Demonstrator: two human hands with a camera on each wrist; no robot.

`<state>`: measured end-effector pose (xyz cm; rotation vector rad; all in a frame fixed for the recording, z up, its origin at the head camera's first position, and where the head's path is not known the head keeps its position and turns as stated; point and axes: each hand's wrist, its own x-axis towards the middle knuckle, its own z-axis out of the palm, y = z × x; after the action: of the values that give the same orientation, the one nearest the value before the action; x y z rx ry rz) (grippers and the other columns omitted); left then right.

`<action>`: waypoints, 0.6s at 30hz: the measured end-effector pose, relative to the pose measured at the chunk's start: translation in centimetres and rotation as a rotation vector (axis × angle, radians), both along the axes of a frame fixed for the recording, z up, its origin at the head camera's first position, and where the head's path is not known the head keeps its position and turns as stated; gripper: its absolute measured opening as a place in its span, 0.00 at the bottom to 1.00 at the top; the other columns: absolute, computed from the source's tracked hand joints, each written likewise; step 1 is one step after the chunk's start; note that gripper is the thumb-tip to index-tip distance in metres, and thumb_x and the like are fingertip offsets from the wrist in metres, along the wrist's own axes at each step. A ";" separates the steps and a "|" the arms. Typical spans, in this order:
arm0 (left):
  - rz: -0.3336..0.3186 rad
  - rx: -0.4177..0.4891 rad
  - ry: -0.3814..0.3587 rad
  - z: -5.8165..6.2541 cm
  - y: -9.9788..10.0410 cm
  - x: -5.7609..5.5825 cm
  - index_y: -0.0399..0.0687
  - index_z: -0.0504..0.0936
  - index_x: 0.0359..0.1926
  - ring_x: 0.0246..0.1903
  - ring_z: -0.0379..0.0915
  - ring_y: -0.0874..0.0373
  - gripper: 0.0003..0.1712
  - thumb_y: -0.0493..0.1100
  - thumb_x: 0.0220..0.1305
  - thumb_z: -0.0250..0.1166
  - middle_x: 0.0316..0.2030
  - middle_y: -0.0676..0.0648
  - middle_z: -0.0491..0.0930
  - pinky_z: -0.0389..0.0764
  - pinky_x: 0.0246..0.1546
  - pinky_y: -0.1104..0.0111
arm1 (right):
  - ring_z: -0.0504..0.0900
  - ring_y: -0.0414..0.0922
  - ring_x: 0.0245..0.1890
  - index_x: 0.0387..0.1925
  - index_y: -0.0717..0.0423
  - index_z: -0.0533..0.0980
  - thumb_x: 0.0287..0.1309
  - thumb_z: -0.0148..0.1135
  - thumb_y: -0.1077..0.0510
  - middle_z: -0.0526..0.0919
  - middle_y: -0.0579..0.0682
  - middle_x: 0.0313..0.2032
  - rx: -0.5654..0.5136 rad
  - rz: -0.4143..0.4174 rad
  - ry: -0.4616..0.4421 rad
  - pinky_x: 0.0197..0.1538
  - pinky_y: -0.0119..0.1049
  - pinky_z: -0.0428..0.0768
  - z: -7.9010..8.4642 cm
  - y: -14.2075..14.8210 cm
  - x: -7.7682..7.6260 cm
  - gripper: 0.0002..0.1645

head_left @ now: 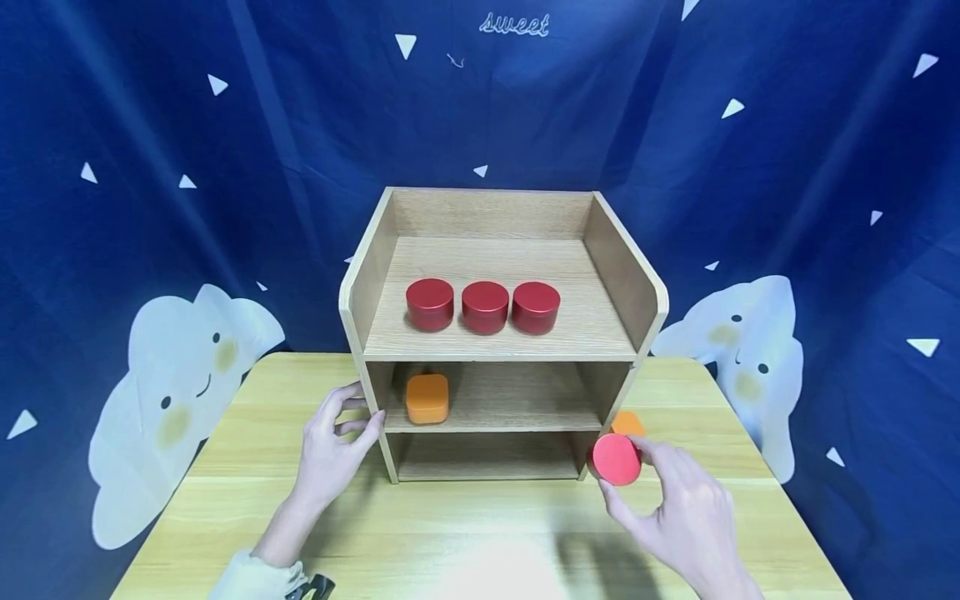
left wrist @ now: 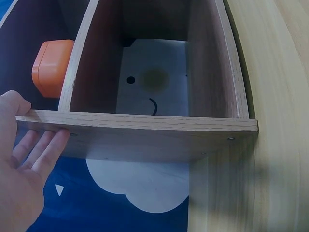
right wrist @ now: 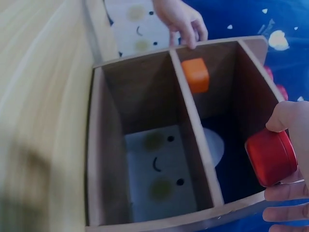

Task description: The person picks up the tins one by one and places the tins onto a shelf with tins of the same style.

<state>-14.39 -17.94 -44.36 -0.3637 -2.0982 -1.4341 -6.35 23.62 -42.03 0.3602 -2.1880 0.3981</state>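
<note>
A small wooden shelf (head_left: 495,254) stands on the table. My left hand (head_left: 330,450) holds its left side panel, thumb at the front edge and fingers along the outer face. In my right hand (head_left: 693,512) a round red tin (head_left: 617,460) is pinched between thumb and fingers, in front of the shelf's lower right side. The right wrist view shows this tin near the opening of the middle compartment. An orange square tin (head_left: 427,398) sits at the left of that compartment. On the top level, red tins (head_left: 484,307) stand side by side in a row of three.
Another orange thing (head_left: 628,423) lies on the table right of the shelf, partly hidden by my right hand and the held tin. Behind the table (head_left: 480,533) hangs a blue curtain (head_left: 480,108) with white triangles and cloud faces.
</note>
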 end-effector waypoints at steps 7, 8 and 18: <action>0.004 -0.001 -0.002 -0.1 0.0 -0.1 0.32 0.81 0.57 0.45 0.79 0.76 0.24 0.24 0.59 0.72 0.47 0.41 0.84 0.91 0.40 0.82 | 0.87 0.46 0.30 0.45 0.54 0.86 0.60 0.57 0.25 0.90 0.48 0.32 -0.040 -0.003 0.052 0.19 0.41 0.80 1.7 -0.9 -0.6 0.38; 0.004 -0.002 -0.003 -0.1 0.0 -0.1 0.33 0.81 0.57 0.45 0.79 0.76 0.24 0.24 0.59 0.72 0.47 0.41 0.84 0.91 0.40 0.82 | 0.87 0.46 0.29 0.45 0.54 0.86 0.61 0.56 0.25 0.90 0.48 0.32 -0.048 -0.001 0.066 0.18 0.40 0.79 1.9 -1.0 -0.8 0.39; 0.001 -0.004 0.013 -0.1 0.0 -0.1 0.32 0.81 0.57 0.45 0.79 0.78 0.24 0.23 0.58 0.72 0.47 0.40 0.84 0.90 0.40 0.82 | 0.86 0.47 0.28 0.44 0.56 0.86 0.61 0.58 0.24 0.90 0.51 0.30 -0.103 -0.005 0.118 0.16 0.36 0.75 3.7 -1.8 -1.6 0.41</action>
<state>-14.51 -17.97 -44.47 -0.3731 -2.0913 -1.4234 -7.91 21.82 -38.30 0.3140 -2.0444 0.4729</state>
